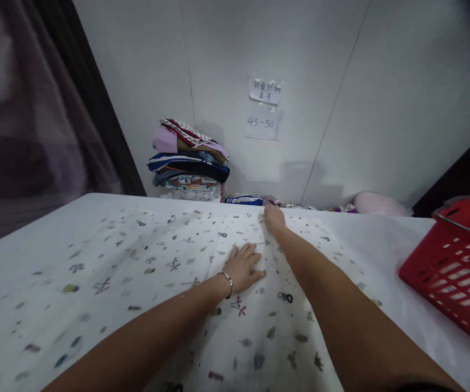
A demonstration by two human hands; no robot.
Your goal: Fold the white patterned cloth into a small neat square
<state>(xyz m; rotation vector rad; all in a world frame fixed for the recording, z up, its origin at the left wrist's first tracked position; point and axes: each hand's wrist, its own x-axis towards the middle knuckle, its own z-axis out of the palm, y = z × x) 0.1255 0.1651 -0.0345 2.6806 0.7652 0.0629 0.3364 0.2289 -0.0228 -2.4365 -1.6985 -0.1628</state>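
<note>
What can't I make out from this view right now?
All in the head view:
Right hand: whether it pinches the printed cloth; the curled hand hides its own grip.
Printed cloth: its near edge, cut off by the picture's bottom edge.
Red basket: its right end, cut off by the right edge.
Folded fabric pile: what it rests on, hidden behind the table.

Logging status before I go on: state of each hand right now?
Left hand: open, palm down on the patterned cloth.
Right hand: curled, near the cloth's far edge; whether it grips cannot be told.
</note>
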